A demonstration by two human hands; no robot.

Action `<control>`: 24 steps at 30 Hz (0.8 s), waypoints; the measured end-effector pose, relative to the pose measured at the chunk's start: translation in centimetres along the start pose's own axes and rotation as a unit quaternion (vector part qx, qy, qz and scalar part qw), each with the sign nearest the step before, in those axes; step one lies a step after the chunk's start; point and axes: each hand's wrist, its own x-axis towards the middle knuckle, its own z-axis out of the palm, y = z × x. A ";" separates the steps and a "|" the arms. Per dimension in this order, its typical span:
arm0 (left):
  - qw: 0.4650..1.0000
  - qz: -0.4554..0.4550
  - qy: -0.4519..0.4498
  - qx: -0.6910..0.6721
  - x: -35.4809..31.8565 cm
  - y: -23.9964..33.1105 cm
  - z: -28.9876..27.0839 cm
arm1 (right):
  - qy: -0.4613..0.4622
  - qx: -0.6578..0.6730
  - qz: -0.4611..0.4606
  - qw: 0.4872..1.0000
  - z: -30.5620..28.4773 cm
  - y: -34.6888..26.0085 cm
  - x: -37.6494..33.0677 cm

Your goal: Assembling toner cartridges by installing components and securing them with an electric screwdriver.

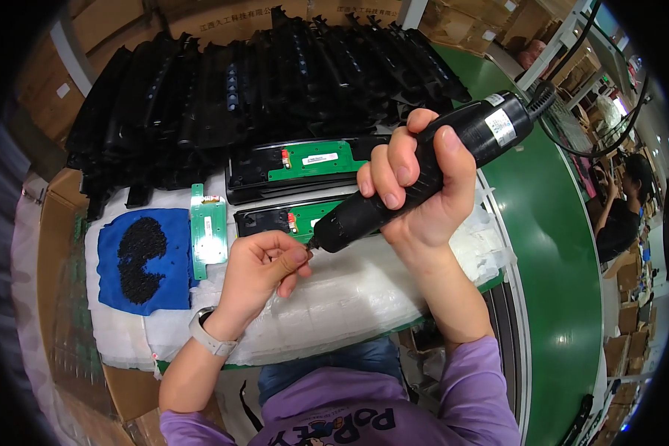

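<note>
A black electric screwdriver point(416, 175) is gripped in my right hand point(431, 178), tilted so its bit points down to the left. At the bit's tip, my left hand point(271, 266) pinches with thumb and forefinger; whatever sits between them is too small to make out. Just behind the fingers lies a black plastic housing point(256, 221) with a green circuit board point(305, 217) in it, partly hidden by my hands and the tool. A second housing point(249, 175) with its own green board point(327, 158) lies farther back. One loose green board point(209, 234) rests left of them.
Black screws point(143, 253) are heaped on a blue cloth point(175, 256) at the left. Long black plastic parts point(260, 82) are piled across the back. White padding point(334, 312) covers the work surface. A green conveyor point(557, 327) runs along the right; a person point(632, 201) sits beyond it.
</note>
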 end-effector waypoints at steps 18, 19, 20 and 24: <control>0.997 0.066 0.027 0.029 -0.7 -0.8 1.5 | 0.008 0.045 0.023 0.999 -0.4 -1.8 -0.4; 0.991 0.107 0.063 0.053 -0.6 -0.9 1.5 | -0.043 -0.003 0.020 0.999 -0.9 -2.0 -0.2; 0.991 0.106 0.065 0.051 -0.4 -0.8 1.2 | -0.094 -0.050 0.017 0.994 -1.5 -2.2 0.1; 0.980 0.142 0.110 -0.081 0.5 -0.2 -0.7 | -0.120 -0.185 -0.024 0.975 -3.4 -2.6 0.1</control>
